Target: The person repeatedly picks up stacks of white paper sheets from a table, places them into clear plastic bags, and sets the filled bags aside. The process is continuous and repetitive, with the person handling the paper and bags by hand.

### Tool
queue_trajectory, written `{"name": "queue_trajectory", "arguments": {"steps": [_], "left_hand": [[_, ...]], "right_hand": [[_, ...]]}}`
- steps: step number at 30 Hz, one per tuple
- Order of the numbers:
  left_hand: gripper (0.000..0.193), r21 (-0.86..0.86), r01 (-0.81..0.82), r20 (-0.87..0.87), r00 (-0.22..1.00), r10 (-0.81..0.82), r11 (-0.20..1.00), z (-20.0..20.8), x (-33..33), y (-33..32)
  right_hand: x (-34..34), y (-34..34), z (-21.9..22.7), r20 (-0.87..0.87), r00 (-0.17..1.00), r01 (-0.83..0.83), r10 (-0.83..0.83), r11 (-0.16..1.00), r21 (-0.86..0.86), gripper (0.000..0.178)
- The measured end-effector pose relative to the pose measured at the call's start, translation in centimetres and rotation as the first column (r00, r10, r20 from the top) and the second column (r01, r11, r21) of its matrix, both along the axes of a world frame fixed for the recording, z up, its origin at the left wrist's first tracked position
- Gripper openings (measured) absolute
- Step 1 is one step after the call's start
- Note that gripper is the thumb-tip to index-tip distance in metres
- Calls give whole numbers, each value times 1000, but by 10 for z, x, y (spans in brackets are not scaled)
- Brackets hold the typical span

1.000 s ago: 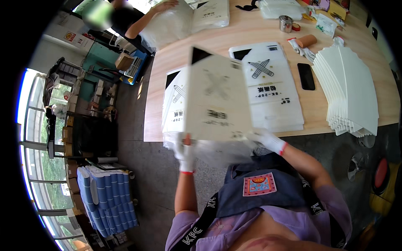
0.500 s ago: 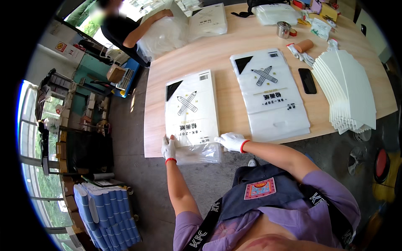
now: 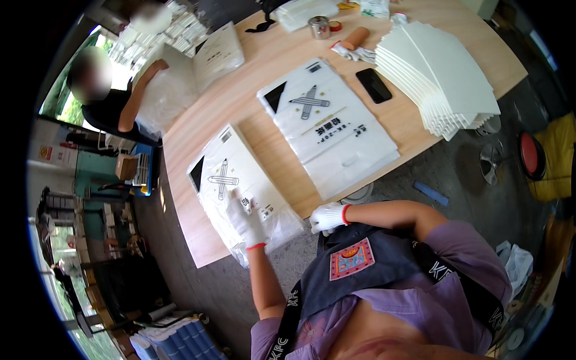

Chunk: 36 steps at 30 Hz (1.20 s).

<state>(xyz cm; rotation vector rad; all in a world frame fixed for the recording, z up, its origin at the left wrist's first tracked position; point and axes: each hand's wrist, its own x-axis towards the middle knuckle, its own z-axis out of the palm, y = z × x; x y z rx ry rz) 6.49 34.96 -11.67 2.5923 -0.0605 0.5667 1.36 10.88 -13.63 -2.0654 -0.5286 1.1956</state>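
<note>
A clear printed plastic bag (image 3: 243, 156) filled with a stack of white paper lies at the table's near left corner. Its loose see-through end (image 3: 281, 235) reaches the front edge. My left hand (image 3: 246, 223), in a white glove with a red cuff, rests flat on the lower part of this bag, slightly blurred. Just right of the bag's end, by the table edge, is my gloved right hand (image 3: 327, 218). Its fingers are curled and their tips are hidden. To the right lies a flat pile of similar printed plastic bags (image 3: 336, 135).
Fanned stacks of white sheets (image 3: 441, 78) cover the table's right side, beside a black phone (image 3: 374, 86). Behind are gloves (image 3: 354, 53), a brown cylinder (image 3: 356, 38) and a metal canister (image 3: 319, 27). A co-worker (image 3: 108, 111) handles plastic (image 3: 165, 99) at the far left.
My left hand has moved from the bag's lower left edge onto its top. The right hand has come away from the bag's corner. The view has turned, and the filled bag now lies slanted in it.
</note>
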Motion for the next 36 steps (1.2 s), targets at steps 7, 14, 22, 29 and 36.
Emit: {"name": "queue_trajectory", "arguments": {"steps": [7,14,22,29,36], "left_hand": [[22,-126,513,-339,782,-523,849,-31,28,-223],[22,-41,622,-604,607,-515,782,-37,56,-253],[20,-403,558,-420,592,-688,725,-54,69,-240],[10,-508,518,-401,565,-721,688,1,73,-255],[24,-990,0,104,674,-731,-141,57,101,-234]], "right_hand": [[-39,-97,-14,11,920,388,-391,915,114,35],[-68,-156,-1,-29,766,638,-642,753,161,32],[-40,-177,-23,-78,597,758,-798,530,381,36],[40,-168,-18,-301,364,865,-882,200,461,40],[7,-227,-18,344,534,806,-772,588,68,38]]}}
